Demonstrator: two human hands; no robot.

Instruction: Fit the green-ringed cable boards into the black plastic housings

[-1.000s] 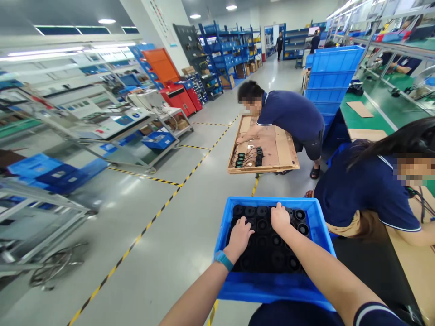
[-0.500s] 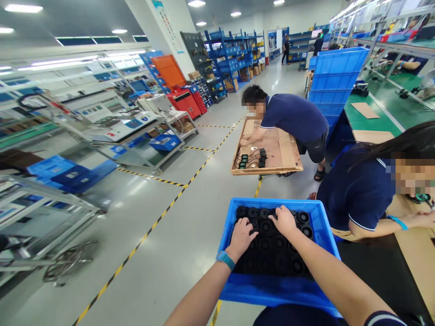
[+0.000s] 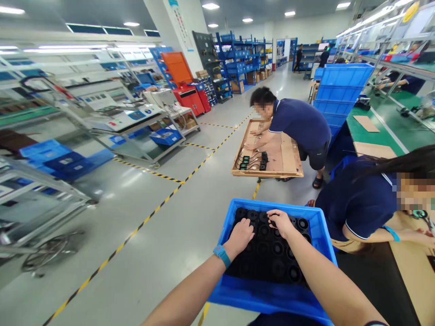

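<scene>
A blue plastic bin (image 3: 272,304) stands right in front of me, with rows of black round parts (image 3: 277,248) inside. Over the left rows, my left hand (image 3: 240,236) has its fingers curled down around one of these parts, which it mostly hides. A teal band (image 3: 222,256) is on that wrist. My right hand (image 3: 280,222) is near the bin's far side, fingers and thumb bent around another black round part. The parts are dark, and their detail is hard to make out.
Ahead, a co-worker (image 3: 299,118) leans over a wooden board (image 3: 283,170) bearing wired black parts (image 3: 263,160). Another person (image 3: 360,194) sits close on my right at a bench. Stacked blue bins (image 3: 343,93) stand behind. Yellow-black tape (image 3: 144,222) marks the floor on the left.
My right hand has shifted slightly left and its fingers have closed in. My left hand's fingers have drawn together. The co-worker ahead now has both hands showing on the board.
</scene>
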